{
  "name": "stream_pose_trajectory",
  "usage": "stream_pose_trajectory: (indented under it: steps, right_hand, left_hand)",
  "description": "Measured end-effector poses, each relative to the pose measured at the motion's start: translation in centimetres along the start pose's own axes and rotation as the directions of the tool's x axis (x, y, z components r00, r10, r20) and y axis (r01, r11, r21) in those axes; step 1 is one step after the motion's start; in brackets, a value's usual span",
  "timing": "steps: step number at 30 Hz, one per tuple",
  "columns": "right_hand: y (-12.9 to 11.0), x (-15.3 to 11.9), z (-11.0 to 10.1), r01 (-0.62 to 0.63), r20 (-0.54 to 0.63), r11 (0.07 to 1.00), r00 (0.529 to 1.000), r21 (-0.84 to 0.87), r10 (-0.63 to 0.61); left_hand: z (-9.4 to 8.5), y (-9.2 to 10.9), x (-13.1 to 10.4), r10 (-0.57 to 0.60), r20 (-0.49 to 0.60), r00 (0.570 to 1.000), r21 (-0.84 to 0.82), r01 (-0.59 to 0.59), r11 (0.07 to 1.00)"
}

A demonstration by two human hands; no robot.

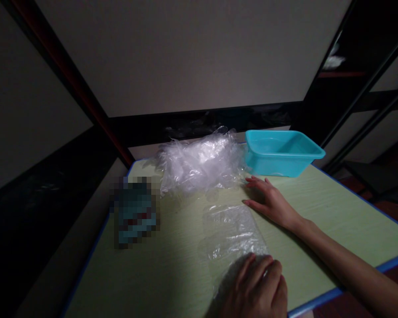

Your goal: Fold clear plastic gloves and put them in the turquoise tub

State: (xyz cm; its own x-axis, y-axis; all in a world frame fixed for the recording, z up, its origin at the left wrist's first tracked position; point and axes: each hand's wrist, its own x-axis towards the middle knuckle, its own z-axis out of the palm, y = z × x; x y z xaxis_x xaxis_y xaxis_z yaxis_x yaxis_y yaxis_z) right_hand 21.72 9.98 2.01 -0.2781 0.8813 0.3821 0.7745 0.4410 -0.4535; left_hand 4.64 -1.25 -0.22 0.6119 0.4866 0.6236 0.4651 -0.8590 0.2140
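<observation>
A thin, clear plastic sheet or bag [234, 229] lies spread flat on the pale green table, creased across its middle; its exact kind I cannot tell. On its near end rests my left hand [257, 287], palm down, with fingers laid over the plastic and partly bent. My right hand [272, 203] is just beyond the far right corner of the sheet, fingers apart and holding nothing. Beyond both hands sits a loose, crumpled heap of clear plastic pieces [202, 161], some with rounded, finger-like ends.
A turquoise plastic basin [278, 165] stands at the back right of the table [172, 265], beside the heap. At the left edge lies a blurred-out teal item [135, 214]. Light panels with dark frames [199, 57] rise directly behind the table. Blue trim runs along its edges.
</observation>
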Motion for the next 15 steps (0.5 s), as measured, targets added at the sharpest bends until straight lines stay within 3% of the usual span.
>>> stream_pose_trajectory:
  steps: [6,12,15]
  right_hand:
    - [0.1,0.0,0.2,0.014,-0.034,1.000,0.999,0.000,-0.014]
    - [-1.3,-0.4,-1.1,0.037,-0.007,0.998,0.999,0.056,-0.037]
    - [-2.3,-1.4,-2.0,0.081,0.071,0.994,0.994,0.068,-0.086]
  left_hand:
    - [0.1,-0.2,0.0,0.036,0.008,0.999,0.022,-0.036,0.999]
    - [-1.3,-0.2,0.2,0.045,0.172,0.984,0.032,-0.051,0.998]
    - [-2.3,-0.4,-0.3,0.013,0.277,0.961,0.044,-0.026,0.999]
